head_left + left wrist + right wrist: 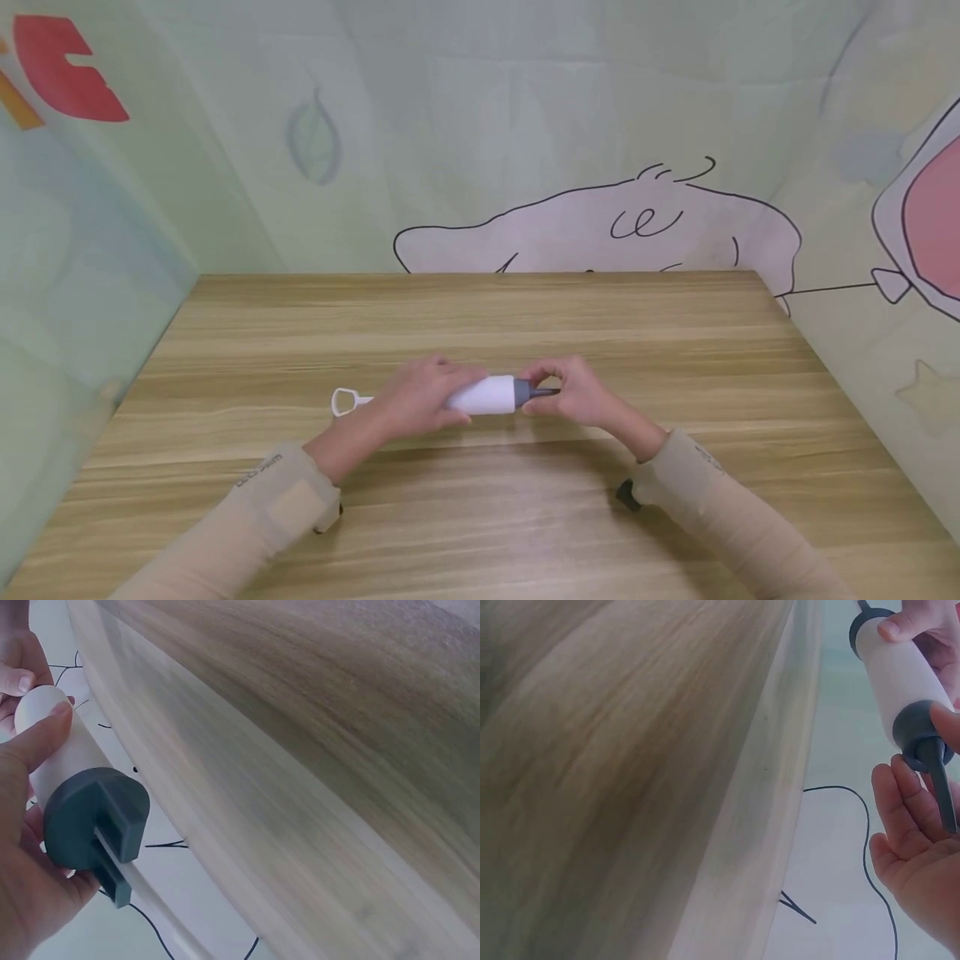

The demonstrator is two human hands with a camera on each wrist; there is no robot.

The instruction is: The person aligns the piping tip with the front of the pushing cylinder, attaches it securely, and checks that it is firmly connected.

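A white-barrelled syringe [491,395] with a dark grey nozzle [543,392] lies lengthwise across both hands in the head view. My left hand [423,396] grips the barrel, thumb on the near side. Out past that hand sticks the thin white plunger rod [364,400], ending in a loop handle. In the left wrist view the dark grey end cap [71,825], with two raised ridges, faces the camera. My right hand [581,396] pinches the grey collar [919,724] at the nozzle's base with thumb and fingers. The nozzle's tapered spout [939,787] points over the right palm in the right wrist view.
Under the hands is a wood-grain table [480,325]. A printed cloth backdrop [480,125] with cartoon drawings stands behind it and along its sides. Dark wrist devices [628,495] show below the sleeves.
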